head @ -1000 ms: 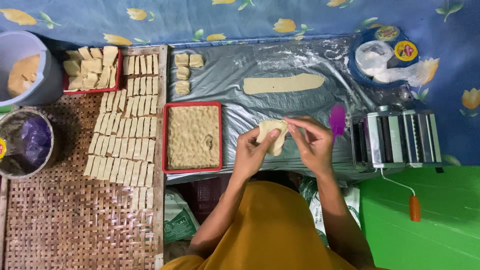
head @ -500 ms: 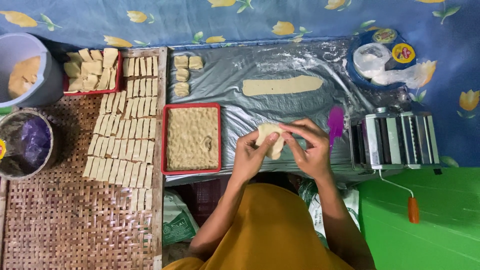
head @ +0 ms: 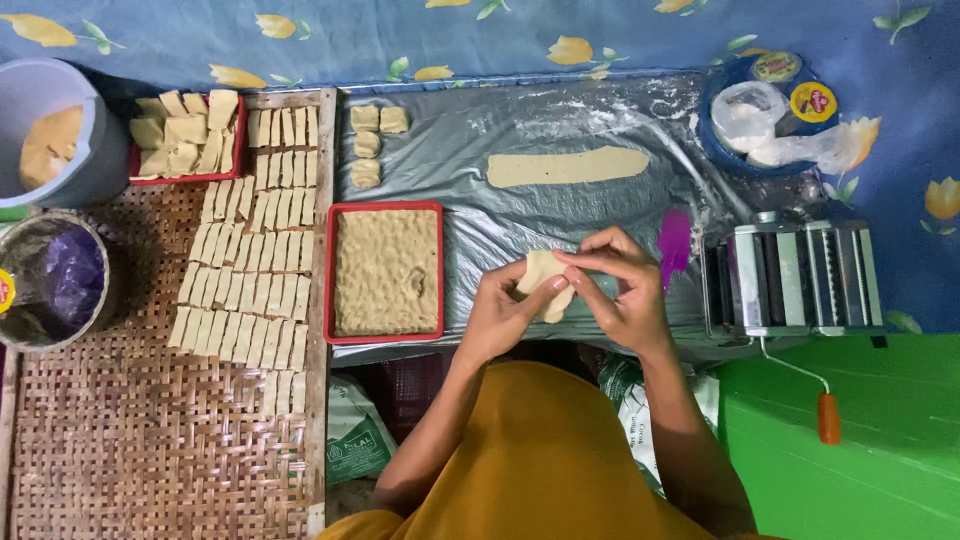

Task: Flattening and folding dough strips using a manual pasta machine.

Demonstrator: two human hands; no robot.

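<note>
Both my hands hold one small pale piece of dough above the grey plastic sheet. My left hand cups it from below with the thumb on its edge. My right hand pinches its upper right side with the fingertips. A red tray of crumbly beige filling lies just left of my hands. A long flat strip of rolled dough lies on the sheet beyond them.
A purple scraper and a metal pasta roller with an orange-handled crank sit to the right. Several rows of folded pieces cover the woven mat. Small dough lumps, a red tray of squares, two buckets and a blue bowl ring the area.
My fingers have shifted slightly around the dough piece, turning and pinching it; the hands stay in the same spot.
</note>
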